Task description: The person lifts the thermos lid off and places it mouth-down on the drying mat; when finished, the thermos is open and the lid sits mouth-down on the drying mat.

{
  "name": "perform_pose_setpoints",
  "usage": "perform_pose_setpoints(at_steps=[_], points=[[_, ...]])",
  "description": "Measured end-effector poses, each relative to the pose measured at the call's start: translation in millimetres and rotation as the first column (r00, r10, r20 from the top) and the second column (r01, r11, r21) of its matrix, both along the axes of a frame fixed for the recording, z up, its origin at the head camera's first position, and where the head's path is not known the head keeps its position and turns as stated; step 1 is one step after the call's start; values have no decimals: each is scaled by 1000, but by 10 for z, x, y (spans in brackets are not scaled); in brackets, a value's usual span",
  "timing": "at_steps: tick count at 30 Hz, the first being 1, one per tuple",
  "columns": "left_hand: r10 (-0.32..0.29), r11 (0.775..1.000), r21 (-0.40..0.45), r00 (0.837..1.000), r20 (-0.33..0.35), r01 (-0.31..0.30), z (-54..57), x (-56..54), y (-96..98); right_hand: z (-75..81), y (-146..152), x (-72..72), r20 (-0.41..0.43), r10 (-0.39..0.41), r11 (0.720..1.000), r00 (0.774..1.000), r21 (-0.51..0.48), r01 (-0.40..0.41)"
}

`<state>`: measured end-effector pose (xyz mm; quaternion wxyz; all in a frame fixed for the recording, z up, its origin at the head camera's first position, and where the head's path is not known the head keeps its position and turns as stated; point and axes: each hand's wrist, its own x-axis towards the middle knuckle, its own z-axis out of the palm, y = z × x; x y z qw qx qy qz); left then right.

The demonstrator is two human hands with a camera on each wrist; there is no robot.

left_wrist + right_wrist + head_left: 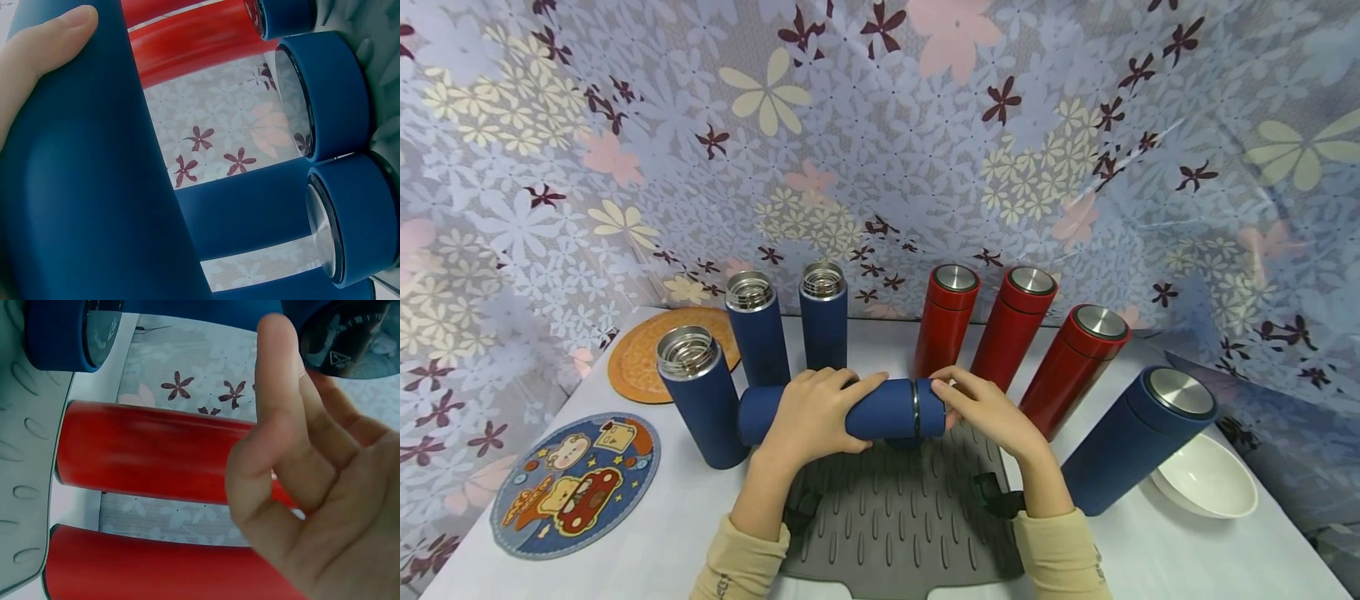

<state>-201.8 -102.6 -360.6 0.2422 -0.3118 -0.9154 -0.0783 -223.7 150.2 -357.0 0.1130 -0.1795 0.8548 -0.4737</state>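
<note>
In the head view my left hand grips the body of a blue thermos bottle, held sideways above the grey ridged mat. At the bottle's right end my right hand holds the blue lid by its fingers; a dark seam shows between lid and body. In the left wrist view the left thumb lies along the bottle. Blue lids with shiny faces rest on the mat. The right wrist view shows the right fingers bent at the lid's edge, partly hiding the contact.
Three lidless blue bottles stand at left, by an orange round mat and a patterned blue mat. Three red bottles and a lidded blue bottle stand at right, beside a white bowl. Floral cloth hangs behind.
</note>
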Motion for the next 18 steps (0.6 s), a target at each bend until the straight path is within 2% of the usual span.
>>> perform_pose_setpoints(at_steps=[5,9,14,18], points=[[9,1000,-22,1000,9,-9,17,6,-3,-25,45,-13,-19,71,996,997,-58,-72],[14,1000,-20,1000,3,-14,23,6,-9,-36,72,-20,-66,125,984,990,-120,-133],[18,1000,-12,1000,4,-18,20,2,-17,-41,70,-31,-121,165,972,979,-149,-182],[18,1000,-7,1000,1,-18,18,-3,-24,-39,53,-27,-90,174,971,981,-149,-186]])
